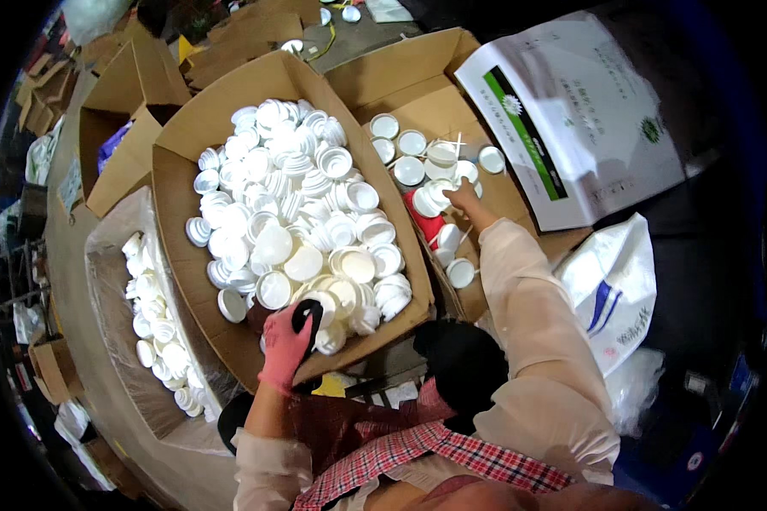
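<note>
My left hand (284, 347), in a pink glove, is shut on a small black object (308, 314) at the near edge of a large cardboard box (179, 162). That box is heaped with white round plastic lids (298, 213). My right hand (463, 198) reaches into a second, smaller cardboard box (418, 85) on the right. Its fingertips rest among a few scattered white lids (409, 170), beside a red object (426, 225). Whether it grips a lid is unclear.
A plastic-lined box (111, 255) at the left holds more white lids (153, 332). Open cardboard boxes (128, 85) stand at the upper left. A white printed carton (571, 119) and a white plastic bag (614, 289) lie to the right. A black bundle (462, 362) sits near my lap.
</note>
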The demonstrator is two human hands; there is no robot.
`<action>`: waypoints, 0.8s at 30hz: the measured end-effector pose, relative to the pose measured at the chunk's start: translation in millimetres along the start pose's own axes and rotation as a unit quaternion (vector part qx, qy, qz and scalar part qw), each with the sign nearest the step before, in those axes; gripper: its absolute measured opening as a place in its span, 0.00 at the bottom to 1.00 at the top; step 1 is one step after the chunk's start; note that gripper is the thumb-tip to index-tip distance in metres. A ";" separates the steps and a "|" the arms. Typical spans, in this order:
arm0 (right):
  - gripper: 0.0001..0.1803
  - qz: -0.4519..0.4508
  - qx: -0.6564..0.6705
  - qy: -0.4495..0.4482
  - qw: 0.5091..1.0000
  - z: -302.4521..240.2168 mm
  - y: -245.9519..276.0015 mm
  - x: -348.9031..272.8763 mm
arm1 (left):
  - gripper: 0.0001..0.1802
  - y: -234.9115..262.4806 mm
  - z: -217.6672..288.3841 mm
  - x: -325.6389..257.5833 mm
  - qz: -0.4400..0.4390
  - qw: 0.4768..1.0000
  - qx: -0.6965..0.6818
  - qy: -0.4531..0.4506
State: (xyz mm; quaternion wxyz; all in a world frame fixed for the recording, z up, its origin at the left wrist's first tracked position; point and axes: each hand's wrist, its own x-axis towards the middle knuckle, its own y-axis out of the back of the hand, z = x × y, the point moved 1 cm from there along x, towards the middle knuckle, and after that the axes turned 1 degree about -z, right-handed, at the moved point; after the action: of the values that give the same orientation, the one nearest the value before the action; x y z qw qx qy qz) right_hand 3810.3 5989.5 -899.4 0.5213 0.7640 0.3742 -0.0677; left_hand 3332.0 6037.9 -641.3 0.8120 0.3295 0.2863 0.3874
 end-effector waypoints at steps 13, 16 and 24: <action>0.14 0.158 0.029 0.151 0.975 48.5 28.0 -21.3 | 0.20 22.3 41.6 1.1 -0.035 0.986 -0.079 -0.142; 0.14 0.122 0.049 0.247 0.960 -19.1 94.9 -102.1 | 0.20 19.8 39.1 -11.6 -0.023 0.978 -0.171 -0.120; 0.14 0.083 0.024 0.627 0.775 -207.2 109.0 -342.9 | 0.50 29.1 63.5 0.8 -0.127 0.789 -0.601 0.005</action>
State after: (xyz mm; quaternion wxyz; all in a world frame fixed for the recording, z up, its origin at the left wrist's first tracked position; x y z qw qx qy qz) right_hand 3577.3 5973.9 -556.1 0.1567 0.6775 0.5518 0.4603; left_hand 3365.4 6032.7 -580.1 0.8865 -0.2661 0.0385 0.3766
